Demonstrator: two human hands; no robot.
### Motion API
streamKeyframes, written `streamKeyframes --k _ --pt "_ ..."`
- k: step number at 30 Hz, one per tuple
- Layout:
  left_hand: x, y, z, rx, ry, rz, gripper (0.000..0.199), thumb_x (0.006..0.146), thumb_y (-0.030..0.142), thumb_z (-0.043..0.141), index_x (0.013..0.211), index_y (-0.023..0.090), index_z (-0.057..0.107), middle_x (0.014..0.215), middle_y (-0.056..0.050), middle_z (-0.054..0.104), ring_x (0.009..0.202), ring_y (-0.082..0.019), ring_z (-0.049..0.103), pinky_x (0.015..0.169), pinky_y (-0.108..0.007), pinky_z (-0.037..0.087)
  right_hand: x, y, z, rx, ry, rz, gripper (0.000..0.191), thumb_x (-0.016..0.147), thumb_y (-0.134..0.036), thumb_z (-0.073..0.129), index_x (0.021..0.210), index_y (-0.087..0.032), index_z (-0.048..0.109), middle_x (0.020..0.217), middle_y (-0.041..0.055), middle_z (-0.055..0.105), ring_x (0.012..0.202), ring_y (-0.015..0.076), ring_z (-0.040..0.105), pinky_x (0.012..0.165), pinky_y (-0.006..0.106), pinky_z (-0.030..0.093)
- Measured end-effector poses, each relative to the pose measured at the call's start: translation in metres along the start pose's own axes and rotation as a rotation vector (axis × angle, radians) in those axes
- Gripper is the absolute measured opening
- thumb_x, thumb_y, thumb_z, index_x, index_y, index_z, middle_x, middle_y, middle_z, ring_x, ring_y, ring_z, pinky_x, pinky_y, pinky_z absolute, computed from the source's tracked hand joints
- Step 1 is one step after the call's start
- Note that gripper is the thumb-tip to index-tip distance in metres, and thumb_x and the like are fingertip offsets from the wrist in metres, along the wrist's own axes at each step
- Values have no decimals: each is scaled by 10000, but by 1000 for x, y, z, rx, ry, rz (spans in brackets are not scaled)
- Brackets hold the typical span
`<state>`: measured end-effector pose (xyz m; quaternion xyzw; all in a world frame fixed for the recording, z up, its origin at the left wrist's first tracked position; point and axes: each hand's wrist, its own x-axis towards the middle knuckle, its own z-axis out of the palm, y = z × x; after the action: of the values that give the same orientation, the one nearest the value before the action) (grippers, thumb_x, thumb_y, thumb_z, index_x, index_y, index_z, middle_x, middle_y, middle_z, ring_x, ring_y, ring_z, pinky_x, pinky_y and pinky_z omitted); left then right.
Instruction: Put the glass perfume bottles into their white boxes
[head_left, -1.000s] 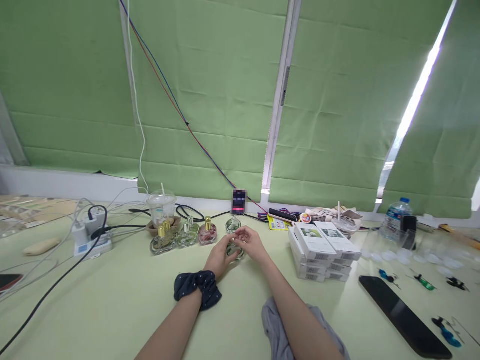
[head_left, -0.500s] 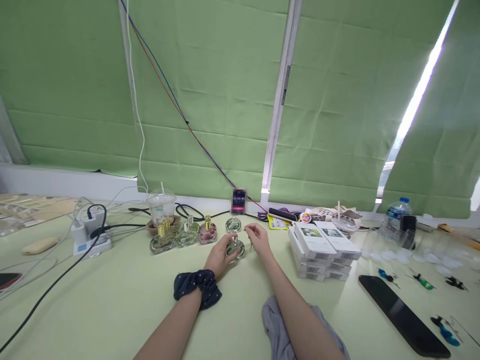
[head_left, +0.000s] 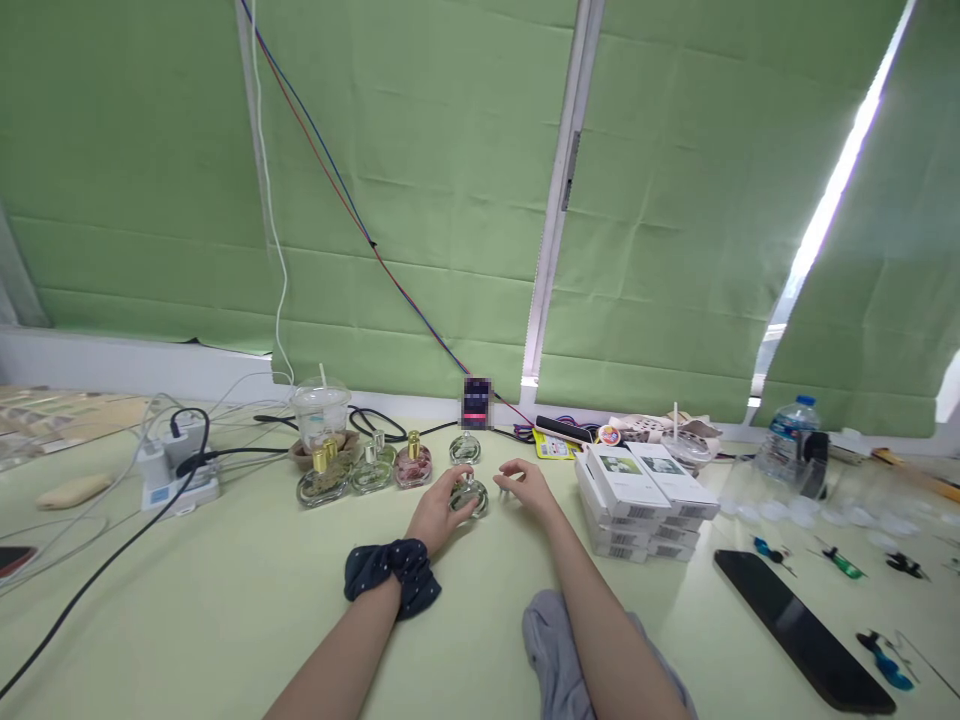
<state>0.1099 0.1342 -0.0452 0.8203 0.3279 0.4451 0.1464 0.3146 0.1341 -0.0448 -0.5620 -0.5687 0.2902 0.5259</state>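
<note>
- A round, clear glass bottle stands on the pale table between the two hands; it looks greenish inside, but whether that is liquid cannot be told.
- The left hand has hold of this bottle from its left side, thumb across the lower front, forefinger near the neck, the fingers parted by about the bottle's own thickness.
- The right hand is just beside the bottle on its right, apart from it, thumb and forefinger bent close together; something small and pale shows by the tips, too blurred to tell whether it is gripped.
- Just behind, a similar glass bottle stands near the wall.
- Left of the left hand is a gold-capped bottle with reddish-pink colouring inside.
- Next come silver-capped bottles, greenish inside, then gold-capped yellowish bottles.
- Behind these, a clear lidded cup with a straw rises from a brown bowl.
- Well to the right are stacked white boxes, their contents hidden.
- Farther right stands a blue-capped plastic water bottle, its fill level unclear.
</note>
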Motion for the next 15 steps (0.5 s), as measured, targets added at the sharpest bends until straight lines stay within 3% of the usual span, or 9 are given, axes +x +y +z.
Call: streamKeyframes --k 15 --pt "0 -1 1 23 -18 0 365 804 247 576 1144 247 444 1025 -15 573 912 -165 565 885 -330 443 -1 9 0 -166 -149 76 306 541 -157 740 838 -148 669 786 7 622 577 82 482 567 208 403"
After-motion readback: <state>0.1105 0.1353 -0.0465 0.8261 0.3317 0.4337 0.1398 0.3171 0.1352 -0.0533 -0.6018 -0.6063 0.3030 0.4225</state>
